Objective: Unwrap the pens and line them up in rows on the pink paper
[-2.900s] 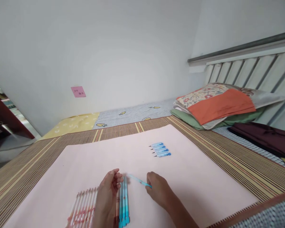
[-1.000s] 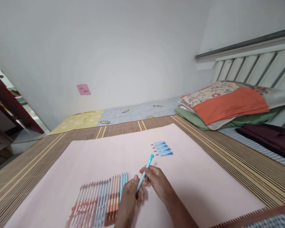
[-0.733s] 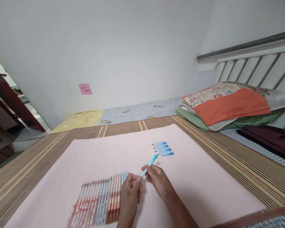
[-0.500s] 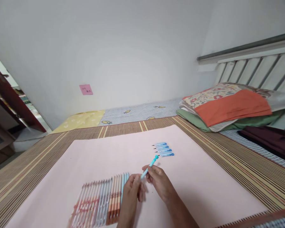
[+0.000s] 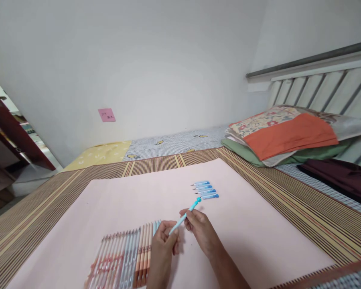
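Near left, a row of pens lies packed just beside the left hand, whose thumb and fingers pinch the near end of the turquoise pen. It slants far-right, looking light, stiff, probably slick, best held mid-barrel, just where the right hand grips with closed fingertips. 4 blue pens lie near its far end; rightward, the pink sheet offers swinging room to the striped mat.
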